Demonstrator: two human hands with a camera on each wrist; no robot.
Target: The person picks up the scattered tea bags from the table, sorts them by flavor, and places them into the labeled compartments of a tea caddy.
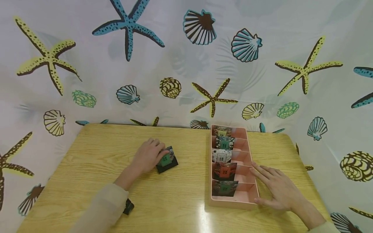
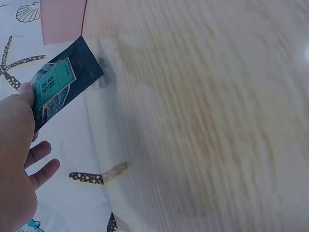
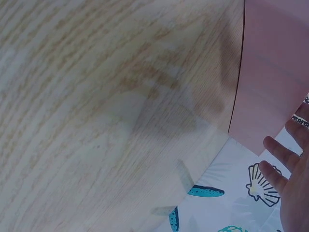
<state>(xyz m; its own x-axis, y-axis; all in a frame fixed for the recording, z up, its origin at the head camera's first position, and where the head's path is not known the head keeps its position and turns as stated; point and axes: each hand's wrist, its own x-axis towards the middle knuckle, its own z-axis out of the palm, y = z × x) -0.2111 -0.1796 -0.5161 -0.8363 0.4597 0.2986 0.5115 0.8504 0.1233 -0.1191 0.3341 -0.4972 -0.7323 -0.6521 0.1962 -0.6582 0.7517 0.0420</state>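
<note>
My left hand (image 1: 148, 156) pinches a dark sachet with a green label (image 1: 168, 162) between thumb and fingers, left of the pink box. In the left wrist view the thumb lies on one end of the sachet (image 2: 63, 79), and the other fingers are partly hidden. My right hand (image 1: 278, 188) rests with spread, straight fingers against the right side of the pink divided box (image 1: 233, 204). In the right wrist view, the fingers (image 3: 282, 152) lie along the box's wall (image 3: 270, 72).
Inside the box, sachets stand in a column of compartments: yellow-labelled (image 1: 222, 132), teal (image 1: 224, 143), white (image 1: 222, 156), red (image 1: 224, 171) and dark green (image 1: 225, 188). A small black object (image 1: 129, 206) lies partly behind my left sleeve. A shell-patterned cloth (image 1: 175, 64) hangs behind the wooden table (image 1: 180, 200).
</note>
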